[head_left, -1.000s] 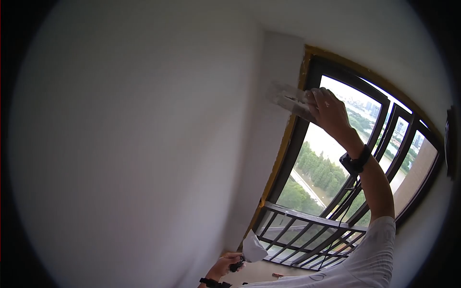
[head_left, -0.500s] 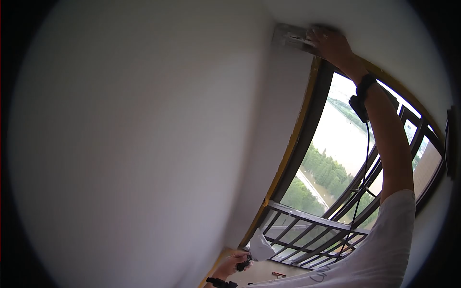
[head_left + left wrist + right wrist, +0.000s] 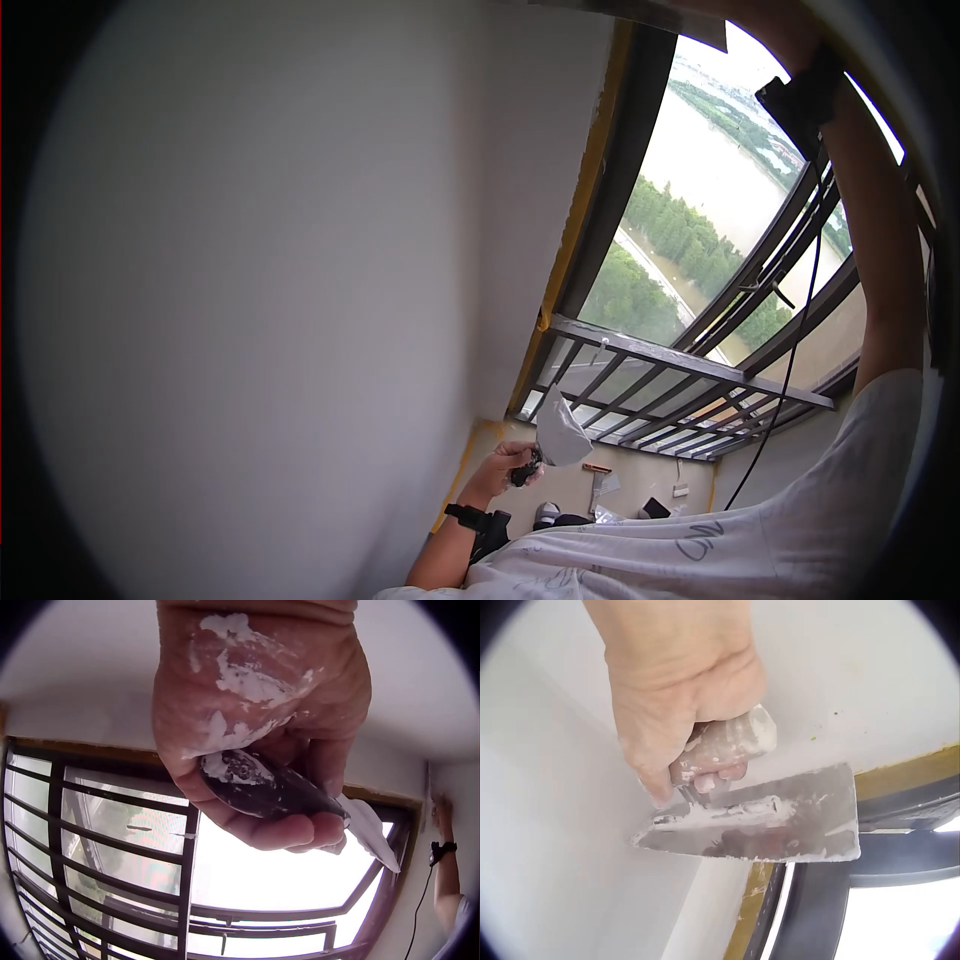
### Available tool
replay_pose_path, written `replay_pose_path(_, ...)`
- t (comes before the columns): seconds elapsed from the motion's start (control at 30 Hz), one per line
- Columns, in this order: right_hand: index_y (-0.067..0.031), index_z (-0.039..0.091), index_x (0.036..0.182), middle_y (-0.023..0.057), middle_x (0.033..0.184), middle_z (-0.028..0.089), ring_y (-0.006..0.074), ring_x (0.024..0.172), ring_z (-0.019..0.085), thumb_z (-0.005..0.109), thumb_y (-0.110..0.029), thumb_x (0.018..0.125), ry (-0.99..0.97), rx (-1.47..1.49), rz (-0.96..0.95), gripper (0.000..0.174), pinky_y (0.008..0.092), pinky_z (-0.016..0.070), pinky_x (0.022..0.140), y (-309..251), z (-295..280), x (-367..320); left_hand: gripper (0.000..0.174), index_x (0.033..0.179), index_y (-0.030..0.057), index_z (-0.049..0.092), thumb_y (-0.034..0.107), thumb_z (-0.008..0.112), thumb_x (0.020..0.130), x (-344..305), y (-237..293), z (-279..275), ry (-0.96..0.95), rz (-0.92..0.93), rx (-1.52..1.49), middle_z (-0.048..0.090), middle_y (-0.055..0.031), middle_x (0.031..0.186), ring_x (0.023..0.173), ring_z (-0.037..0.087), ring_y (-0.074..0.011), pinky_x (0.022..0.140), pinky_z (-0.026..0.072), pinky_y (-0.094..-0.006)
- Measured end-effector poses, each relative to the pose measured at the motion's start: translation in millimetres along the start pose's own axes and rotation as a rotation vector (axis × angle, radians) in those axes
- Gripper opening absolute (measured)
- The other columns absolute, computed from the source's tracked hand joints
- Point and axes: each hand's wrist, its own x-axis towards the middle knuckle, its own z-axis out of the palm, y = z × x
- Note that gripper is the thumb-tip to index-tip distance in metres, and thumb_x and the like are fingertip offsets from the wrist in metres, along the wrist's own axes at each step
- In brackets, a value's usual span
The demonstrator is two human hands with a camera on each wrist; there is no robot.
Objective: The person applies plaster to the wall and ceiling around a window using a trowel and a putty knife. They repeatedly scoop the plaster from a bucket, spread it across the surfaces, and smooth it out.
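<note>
My right hand [image 3: 682, 690] grips the putty-smeared handle of a plastering trowel [image 3: 780, 825], its thumb along the near side. The wide metal blade lies against the surface above the window's upper corner, its narrow end toward the adjoining wall. Only the blade's edge [image 3: 650, 14] shows at the top of the head view, with most of that hand cut off. Lower down, my left hand [image 3: 505, 466] holds a putty knife [image 3: 564, 432] with white putty over its blade. In the left wrist view, the fingers curl round its black handle [image 3: 262, 784]; white putty smears the palm.
Yellow tape [image 3: 575, 220] borders the dark window frame [image 3: 612, 180]. Metal railing bars [image 3: 640, 385] cross its lower part. A cable [image 3: 800, 340] hangs from the right wrist. On the floor lie a red-edged tool [image 3: 597, 468] and a dark object [image 3: 655, 508].
My right hand has swept the trowel from the wall strip beside the window up to its top corner. The head view has since tilted downward. My left hand keeps its hold on the putty knife.
</note>
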Motion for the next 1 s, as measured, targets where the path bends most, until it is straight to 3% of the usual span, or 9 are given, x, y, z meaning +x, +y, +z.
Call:
replay_pose_path(0.07,-0.0017,0.056,0.094,0.0096,0.087,0.065,0.0201,0.08,0.062,0.065,-0.02,0.092,-0.041,0.053,0.049,0.021,0.0371,0.0468,0.075,-23.0,21.7,-16.6,0.045,0.115,-0.0037,0.064,0.034,0.067,0.09,2.0,-2.0,-1.4,-0.032,0.014,0.027,0.065,-0.0089,0.08,0.064,0.059,-0.0129,0.059,0.0459,-0.0238)
replay_pose_path(0.1,-0.0017,0.056,0.094,0.0096,0.087,0.065,0.0201,0.08,0.062,0.065,-0.02,0.092,-0.036,0.057,0.05,0.021,0.0371,0.0468,0.075,68.7,100.6,-16.2,0.044,0.114,-0.0037,0.065,0.033,0.068,0.09,2.1,-0.4,-0.8,-0.035,0.003,0.04,0.065,-0.0091,0.08,0.064,0.059,-0.0131,0.059,0.0459,-0.0237)
replay_pose_path(0.13,-0.0094,0.055,0.126,0.0109,0.119,0.062,0.0225,0.106,0.064,0.057,-0.028,0.096,0.223,0.55,-0.35,0.036,0.0337,0.0549,0.087,49.4,158.8,-10.1,0.044,0.114,-0.0037,0.065,0.033,0.068,0.09,0.0,-1.4,0.4,-0.029,0.005,0.045,0.065,-0.0091,0.08,0.064,0.059,-0.0131,0.059,0.0459,-0.0237)
replay_pose_path(0.2,-0.0084,0.057,0.121,0.0054,0.115,0.065,0.0203,0.095,0.067,0.057,-0.017,0.096,0.243,-0.304,-0.297,0.027,0.0321,0.0567,0.085,-35.4,143.1,-52.2,0.041,0.113,-0.0029,0.065,0.03,0.068,0.09,-2.0,-2.9,3.5,0.027,0.022,0.032,0.065,-0.0092,0.081,0.064,0.059,-0.0132,0.059,0.0457,-0.0237)
replay_pose_path(0.27,-0.0063,0.059,0.115,0.008,0.103,0.067,0.0195,0.088,0.069,0.061,-0.013,0.093,-0.064,-0.072,-0.143,0.023,0.0282,0.0584,0.078,-88.7,170.7,-71.2,0.04,0.114,-0.0029,0.065,0.03,0.068,0.09,-3.9,-4.1,4.2,0.025,0.039,0.043,0.065,-0.0094,0.081,0.064,0.059,-0.0132,0.059,0.046,-0.0241)
replay_pose_path(0.53,-0.0027,0.061,0.108,0.0092,0.089,0.069,0.0217,0.08,0.07,0.058,-0.016,0.092,-0.074,0.229,-0.234,0.022,0.0326,0.0565,0.065,-170.0,343.9,-171.8,0.045,0.113,-0.0038,0.065,0.033,0.069,0.088,-13.9,-27.6,-21.1,0.152,0.111,0.066,0.065,-0.0096,0.08,0.064,0.059,-0.0143,0.06,0.0473,-0.0256)
replay_pose_path(0.67,-0.0015,0.055,0.093,0.0101,0.076,0.062,0.0218,0.067,0.065,0.059,-0.023,0.096,0.593,0.77,0.282,0.022,0.0319,0.0515,0.057,-129.5,296.8,-188.3,0.043,0.115,-0.0035,0.064,0.031,0.069,0.089,-18.7,-34.4,-31.2,0.258,0.077,0.014,0.066,-0.0115,0.084,0.067,0.062,-0.015,0.059,0.0503,-0.0254)
replay_pose_path(0.8,-0.0025,0.053,0.088,0.0,0.063,0.049,0.0077,0.05,0.049,0.061,-0.027,0.096,0.578,1.585,0.666,0.027,0.0263,0.042,0.045,-62.7,256.2,-154.7,0.041,0.117,-0.0029,0.063,0.027,0.069,0.09,-19.2,-30.2,-27.8,0.254,0.077,0.0,0.066,-0.0132,0.087,0.068,0.063,-0.0169,0.06,0.0527,-0.028)
replay_pose_path(1.0,-0.0021,0.055,0.093,-0.0001,0.065,0.051,0.0069,0.05,0.05,0.059,-0.031,0.097,0.609,1.155,0.623,0.03,0.0245,0.0416,0.043,-43.0,261.4,-108.2,0.038,0.114,-0.0017,0.065,0.027,0.069,0.089,-15.2,-23.8,-9.2,0.226,0.153,0.051,0.066,-0.0133,0.085,0.063,0.062,-0.0174,0.058,0.0515,-0.0278)
